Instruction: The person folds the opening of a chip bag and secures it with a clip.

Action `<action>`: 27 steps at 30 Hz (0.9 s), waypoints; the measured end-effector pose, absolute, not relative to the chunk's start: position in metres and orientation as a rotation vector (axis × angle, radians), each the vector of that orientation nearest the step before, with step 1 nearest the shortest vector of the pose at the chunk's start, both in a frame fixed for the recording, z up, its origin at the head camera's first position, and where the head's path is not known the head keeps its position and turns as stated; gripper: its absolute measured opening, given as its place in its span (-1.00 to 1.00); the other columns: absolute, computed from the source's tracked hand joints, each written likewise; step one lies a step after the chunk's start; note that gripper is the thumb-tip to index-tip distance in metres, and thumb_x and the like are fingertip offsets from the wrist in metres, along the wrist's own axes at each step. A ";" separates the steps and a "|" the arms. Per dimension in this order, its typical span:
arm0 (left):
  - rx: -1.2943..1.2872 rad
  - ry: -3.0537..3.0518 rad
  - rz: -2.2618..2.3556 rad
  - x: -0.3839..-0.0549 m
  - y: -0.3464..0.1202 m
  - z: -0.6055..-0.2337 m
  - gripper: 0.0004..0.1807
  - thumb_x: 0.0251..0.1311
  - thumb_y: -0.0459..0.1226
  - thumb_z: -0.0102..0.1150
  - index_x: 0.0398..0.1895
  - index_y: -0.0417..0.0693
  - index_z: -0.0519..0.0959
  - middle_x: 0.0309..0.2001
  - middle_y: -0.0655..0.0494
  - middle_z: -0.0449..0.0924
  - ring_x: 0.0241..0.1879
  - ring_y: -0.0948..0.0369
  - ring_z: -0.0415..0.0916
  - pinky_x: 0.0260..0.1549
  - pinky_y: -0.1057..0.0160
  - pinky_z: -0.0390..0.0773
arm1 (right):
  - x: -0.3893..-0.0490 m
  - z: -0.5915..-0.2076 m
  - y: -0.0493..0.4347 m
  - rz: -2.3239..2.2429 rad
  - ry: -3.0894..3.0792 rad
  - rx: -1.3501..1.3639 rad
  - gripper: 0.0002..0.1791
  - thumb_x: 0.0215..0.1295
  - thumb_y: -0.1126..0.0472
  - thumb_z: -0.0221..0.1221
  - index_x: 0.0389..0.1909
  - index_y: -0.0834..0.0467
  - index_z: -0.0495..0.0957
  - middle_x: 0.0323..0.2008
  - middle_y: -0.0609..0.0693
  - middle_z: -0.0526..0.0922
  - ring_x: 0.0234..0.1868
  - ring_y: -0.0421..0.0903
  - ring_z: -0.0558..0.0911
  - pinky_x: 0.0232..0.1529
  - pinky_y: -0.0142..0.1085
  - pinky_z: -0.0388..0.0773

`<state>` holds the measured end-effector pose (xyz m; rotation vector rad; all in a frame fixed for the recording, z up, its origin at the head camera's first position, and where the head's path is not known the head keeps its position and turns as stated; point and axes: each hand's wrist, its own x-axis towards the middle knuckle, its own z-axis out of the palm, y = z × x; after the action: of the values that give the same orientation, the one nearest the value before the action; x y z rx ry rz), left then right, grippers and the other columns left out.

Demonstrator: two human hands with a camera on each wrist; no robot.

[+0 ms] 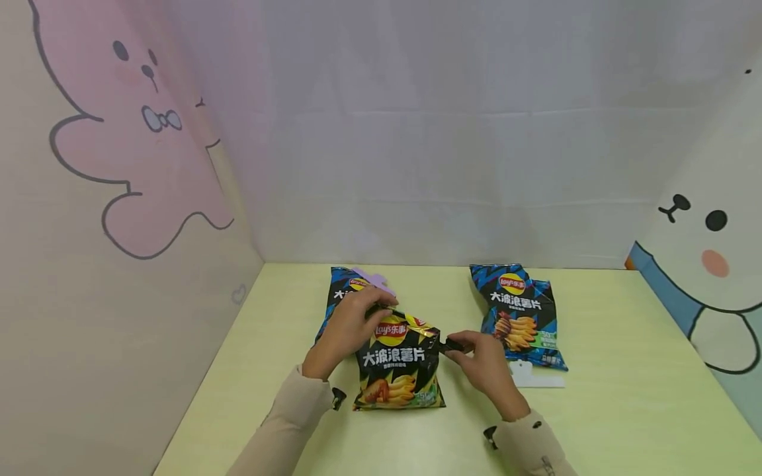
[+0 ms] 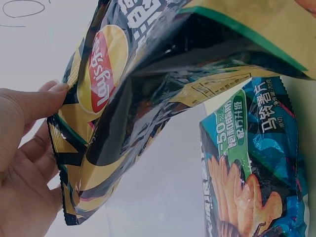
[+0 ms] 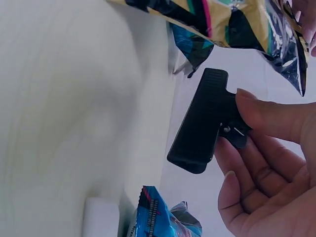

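Chip bag: I see the black-and-yellow bag [image 1: 400, 380] over the counter [image 1: 631, 357], between my two hands; its top edge lies under the left, its upper right corner just beside the right
Left hand: this one [image 1: 352, 324] pinches the bag's top edge, thumb in front
Right hand: this one [image 1: 483, 365] grasps a black clip [image 3: 202, 123] between thumb and fingers; my right wrist view shows the clip near the bag but apart from it
Blue bags: one [image 1: 335, 297] lies behind my left hand, near a purple clip [image 1: 376, 279]; another [image 1: 519, 314] lies beyond my right, a white clip [image 1: 538, 379] before it
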<state>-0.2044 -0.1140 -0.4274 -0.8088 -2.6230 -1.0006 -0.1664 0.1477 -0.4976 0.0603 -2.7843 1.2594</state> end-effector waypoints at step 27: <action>-0.838 -2.581 -0.979 -0.206 -0.116 -0.431 -0.81 0.33 -0.28 0.27 -0.03 0.06 0.68 -0.06 0.16 0.74 -0.03 0.21 0.68 -0.01 0.15 0.67 | -0.168 -0.462 0.164 1.255 -2.512 0.084 -0.78 0.10 0.27 0.47 -0.19 0.12 0.80 -0.30 0.10 0.82 -0.45 -0.24 0.69 -0.17 -0.24 0.57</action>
<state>-0.2060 -0.1161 -0.4306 -0.8382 -2.5809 -0.9792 -0.1675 0.1636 -0.4621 0.0843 -2.5124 1.2550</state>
